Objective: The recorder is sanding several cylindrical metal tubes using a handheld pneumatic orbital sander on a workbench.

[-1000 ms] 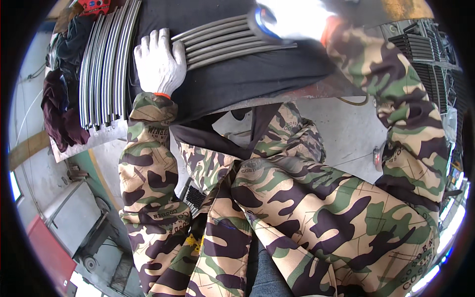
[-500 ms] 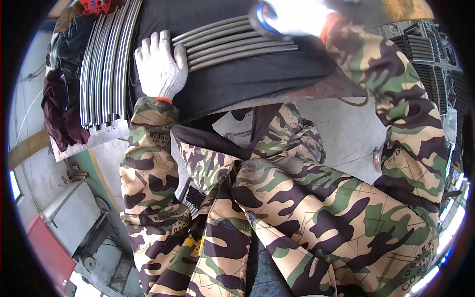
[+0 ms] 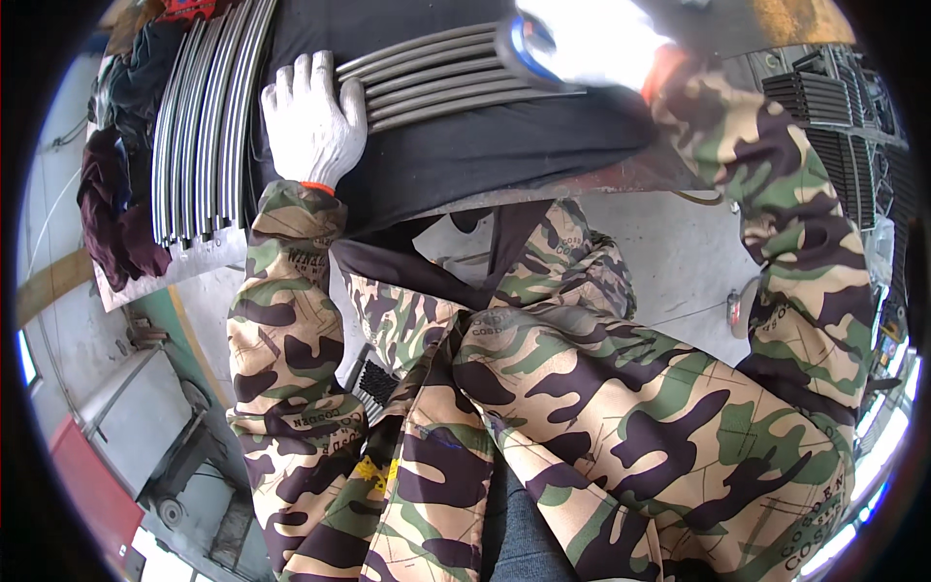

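Observation:
Several grey metal tubes (image 3: pixel 427 73) lie side by side across the black cloth (image 3: pixel 495 155). At their left ends rests my left hand (image 3: pixel 308 124), in a white glove, open with its fingers stretched out and the thumb near the tube ends. Over the right part of the tubes is my right hand (image 3: pixel 601 44), also gloved, bright and blurred. It holds a round, dark thing with a blue ring (image 3: pixel 527 48) against them; its exact kind does not show. The right fingers are mostly washed out, and the tubes' right ends are largely hidden beneath.
On the left, a second row of shiny tubes (image 3: pixel 208 136) lies lengthwise. Dark crumpled cloths (image 3: pixel 116 209) hang beside it at the table edge. A red thing (image 3: pixel 194 8) sits at the far left. Stacked dark tubes (image 3: pixel 824 102) fill racks at right.
My right hand and the round thing have shifted slightly right and nearer along the tubes. My left hand stays at the tube ends, while the whole view has shifted a little.

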`<state>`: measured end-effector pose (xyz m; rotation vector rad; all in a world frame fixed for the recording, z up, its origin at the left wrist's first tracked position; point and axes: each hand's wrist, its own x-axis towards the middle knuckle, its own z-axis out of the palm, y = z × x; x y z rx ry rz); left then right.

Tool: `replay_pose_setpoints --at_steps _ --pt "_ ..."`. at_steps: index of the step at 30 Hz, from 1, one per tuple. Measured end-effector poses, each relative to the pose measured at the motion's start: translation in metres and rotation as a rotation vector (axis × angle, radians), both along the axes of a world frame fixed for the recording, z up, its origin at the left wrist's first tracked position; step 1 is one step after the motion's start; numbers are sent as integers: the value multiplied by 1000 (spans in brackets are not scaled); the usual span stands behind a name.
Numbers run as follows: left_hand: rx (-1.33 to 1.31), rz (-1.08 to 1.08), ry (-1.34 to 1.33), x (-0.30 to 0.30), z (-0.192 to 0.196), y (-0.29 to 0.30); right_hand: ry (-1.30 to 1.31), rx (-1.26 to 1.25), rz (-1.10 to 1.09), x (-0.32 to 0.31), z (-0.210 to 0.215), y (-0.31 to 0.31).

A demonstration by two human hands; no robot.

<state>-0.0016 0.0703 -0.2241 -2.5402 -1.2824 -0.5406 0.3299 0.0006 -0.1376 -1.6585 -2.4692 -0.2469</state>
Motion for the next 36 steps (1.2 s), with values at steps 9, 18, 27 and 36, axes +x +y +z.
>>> replay_pose_setpoints --at_steps 9,18,27,36 --pt "180 -80 -59 0 -11 10 -1 -172 -66 -31 13 11" --pt "169 -48 -54 2 -5 0 28 -132 -9 -50 10 16" --pt "127 -35 -49 3 -9 13 42 -111 0 -62 9 23" --pt "121 -15 -51 2 -15 17 8 -97 -49 -62 8 25"
